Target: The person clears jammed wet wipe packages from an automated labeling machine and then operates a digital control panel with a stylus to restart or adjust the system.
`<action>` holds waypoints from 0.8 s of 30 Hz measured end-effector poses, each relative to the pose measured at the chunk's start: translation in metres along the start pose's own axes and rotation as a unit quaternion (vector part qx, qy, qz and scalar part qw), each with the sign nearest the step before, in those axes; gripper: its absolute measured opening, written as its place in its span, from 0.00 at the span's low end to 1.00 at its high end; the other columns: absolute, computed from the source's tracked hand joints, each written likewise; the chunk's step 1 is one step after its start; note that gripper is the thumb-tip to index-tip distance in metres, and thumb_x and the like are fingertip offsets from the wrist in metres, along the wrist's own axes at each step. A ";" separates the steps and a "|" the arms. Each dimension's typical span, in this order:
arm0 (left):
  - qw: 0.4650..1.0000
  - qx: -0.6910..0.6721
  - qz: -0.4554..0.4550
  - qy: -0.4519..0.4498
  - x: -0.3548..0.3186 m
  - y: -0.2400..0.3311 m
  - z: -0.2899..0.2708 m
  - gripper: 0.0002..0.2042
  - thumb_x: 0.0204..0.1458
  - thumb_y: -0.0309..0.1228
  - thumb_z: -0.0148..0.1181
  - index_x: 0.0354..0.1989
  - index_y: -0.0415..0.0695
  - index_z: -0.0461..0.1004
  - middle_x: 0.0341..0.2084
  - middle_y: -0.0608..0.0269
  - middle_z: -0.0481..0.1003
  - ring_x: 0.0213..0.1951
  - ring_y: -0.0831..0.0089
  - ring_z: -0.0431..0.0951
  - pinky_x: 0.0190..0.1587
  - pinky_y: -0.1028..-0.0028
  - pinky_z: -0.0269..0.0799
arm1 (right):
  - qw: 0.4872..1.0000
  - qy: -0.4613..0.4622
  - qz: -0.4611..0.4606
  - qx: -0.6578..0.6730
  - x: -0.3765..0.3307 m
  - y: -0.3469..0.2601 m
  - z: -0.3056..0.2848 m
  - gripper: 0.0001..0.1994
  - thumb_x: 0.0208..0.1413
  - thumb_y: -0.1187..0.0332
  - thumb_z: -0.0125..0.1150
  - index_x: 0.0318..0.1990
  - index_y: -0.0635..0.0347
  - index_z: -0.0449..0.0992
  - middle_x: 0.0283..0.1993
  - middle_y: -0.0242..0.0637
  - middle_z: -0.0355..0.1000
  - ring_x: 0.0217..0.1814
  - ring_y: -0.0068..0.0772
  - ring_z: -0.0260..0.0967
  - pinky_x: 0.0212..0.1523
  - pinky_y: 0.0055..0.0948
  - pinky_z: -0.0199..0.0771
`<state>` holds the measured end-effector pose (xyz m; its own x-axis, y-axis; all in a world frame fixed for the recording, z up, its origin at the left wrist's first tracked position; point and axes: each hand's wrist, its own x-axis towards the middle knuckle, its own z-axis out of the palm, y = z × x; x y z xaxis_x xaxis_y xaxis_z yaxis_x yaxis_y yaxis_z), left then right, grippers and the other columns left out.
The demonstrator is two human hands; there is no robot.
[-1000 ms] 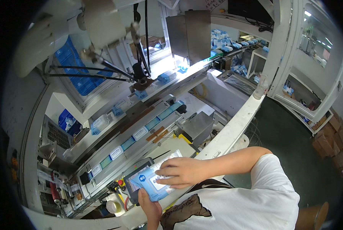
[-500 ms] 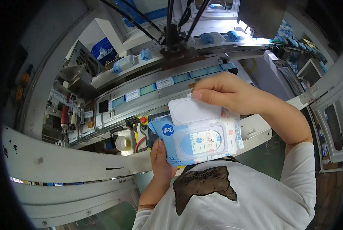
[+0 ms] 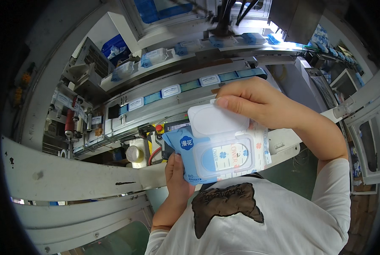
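Note:
A blue and white soft pack of wet wipes point(image 3: 188, 163) is held in front of my chest, its front face toward me. My left hand point(image 3: 178, 175) grips the pack's lower left edge, with the thumb on the front and the other fingers mostly hidden behind it. The white plastic flip lid point(image 3: 219, 121) stands swung up from its clear frame point(image 3: 194, 158), which surrounds a printed oval area. With thumb and fingers pinched, my right hand point(image 3: 251, 101) holds the lid's upper edge.
Beyond a white machine rail point(image 3: 92, 178) runs a belt point(image 3: 151, 97) carrying white lids. Similar packs point(image 3: 154, 57) lie along a conveyor farther back, under a dark picker arm point(image 3: 222, 27). A red button point(image 3: 159, 128) and a round-topped container point(image 3: 134, 154) sit left of the pack.
The picker arm has moved up and right in the picture. Lids and packs on the conveyors have changed places, with more now showing. Both hands keep their hold, nearly still.

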<state>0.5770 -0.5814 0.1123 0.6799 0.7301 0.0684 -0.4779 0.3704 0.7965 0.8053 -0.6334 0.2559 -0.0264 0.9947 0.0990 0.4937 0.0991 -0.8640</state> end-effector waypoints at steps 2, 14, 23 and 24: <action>1.000 0.002 -0.006 0.003 0.000 0.001 -0.002 0.20 0.61 0.37 0.37 0.56 0.38 0.57 0.50 0.56 0.66 0.51 0.67 0.68 0.55 0.66 0.62 | 1.000 0.011 -0.003 -0.011 0.004 0.005 0.001 0.15 0.60 0.61 0.48 0.31 0.66 0.72 0.23 0.28 0.64 0.23 0.16 0.58 0.26 0.19 0.60; 0.997 -0.042 -0.058 0.019 0.013 0.022 0.011 0.19 0.61 0.38 0.34 0.52 0.36 0.60 0.48 0.53 0.68 0.50 0.63 0.70 0.53 0.62 0.65 | 0.992 0.021 0.108 0.060 0.033 0.020 0.006 0.15 0.59 0.60 0.49 0.32 0.64 0.73 0.21 0.24 0.65 0.22 0.11 0.59 0.18 0.15 0.59; 0.999 -0.028 -0.034 -0.018 0.018 0.021 0.005 0.20 0.61 0.39 0.33 0.53 0.36 0.58 0.49 0.52 0.67 0.51 0.61 0.69 0.54 0.62 0.65 | 0.994 0.021 0.092 0.048 0.035 0.011 0.003 0.14 0.59 0.61 0.49 0.31 0.63 0.73 0.21 0.23 0.64 0.20 0.10 0.59 0.16 0.14 0.58; 0.999 -0.029 -0.026 -0.012 0.018 0.021 0.006 0.20 0.62 0.39 0.32 0.52 0.35 0.59 0.48 0.49 0.68 0.49 0.59 0.71 0.53 0.59 0.67 | 0.995 0.017 0.085 0.047 0.035 0.009 0.002 0.14 0.59 0.61 0.49 0.31 0.63 0.73 0.20 0.24 0.64 0.20 0.10 0.59 0.16 0.14 0.57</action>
<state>0.5825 -0.5638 0.1332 0.7184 0.6943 0.0426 -0.4719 0.4414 0.7631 0.8070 -0.5976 0.2504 0.0813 0.9960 -0.0367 0.4049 -0.0667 -0.9119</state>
